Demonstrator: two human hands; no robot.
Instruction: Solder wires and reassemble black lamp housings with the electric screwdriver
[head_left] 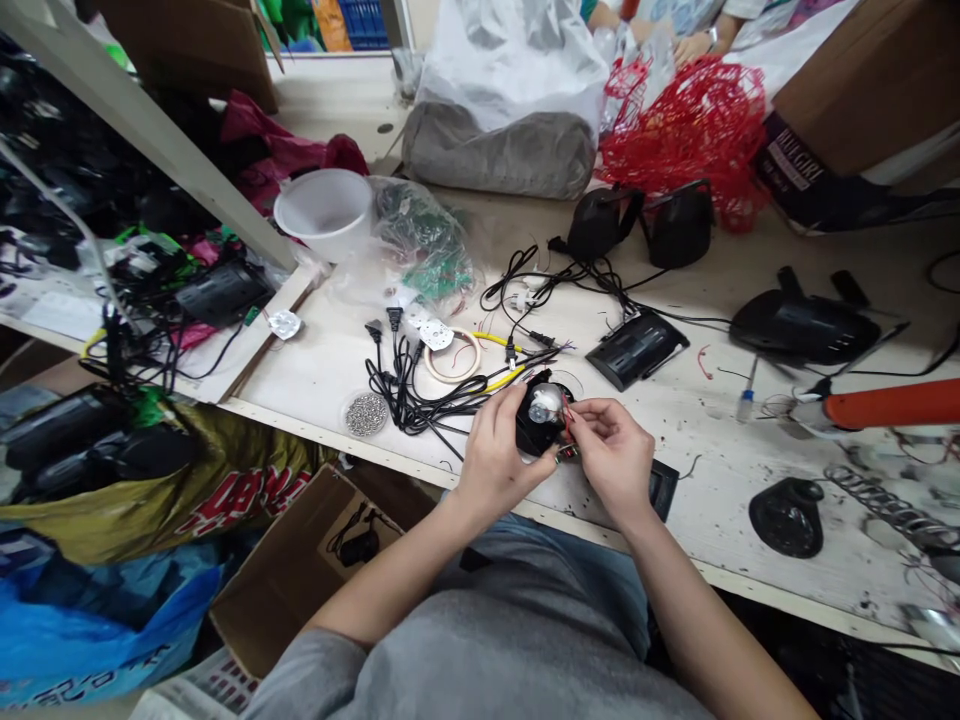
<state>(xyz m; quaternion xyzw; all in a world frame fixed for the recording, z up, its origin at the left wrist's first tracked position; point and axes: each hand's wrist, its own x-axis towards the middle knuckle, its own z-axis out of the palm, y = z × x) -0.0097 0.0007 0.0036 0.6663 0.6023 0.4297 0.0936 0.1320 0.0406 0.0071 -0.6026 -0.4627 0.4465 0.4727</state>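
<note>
My left hand [491, 450] is wrapped round the left side of a round black plastic housing [531, 436] near the table's front edge. Inside that housing sits a whitish, motor-like part [546, 404]. Thumb and fingertips of my right hand [613, 455] pinch a thin red wire [568, 414] at the housing's right side. Below the wire, a small green circuit board [568, 452] shows partly between the hands. A flat black piece [664, 488] lies partly hidden under my right wrist. Black power cords [409, 392] with plugs are bundled just left of the housing.
A dish of screws [366, 414], a cream ring [452, 372] and a white bucket [326, 215] stand left. Black housings [636, 347], a screwdriver [746, 395] and an orange-red cylinder [892, 403] lie right. A co-worker's hand [694, 46] shows at the back. A cardboard box [292, 590] stands below.
</note>
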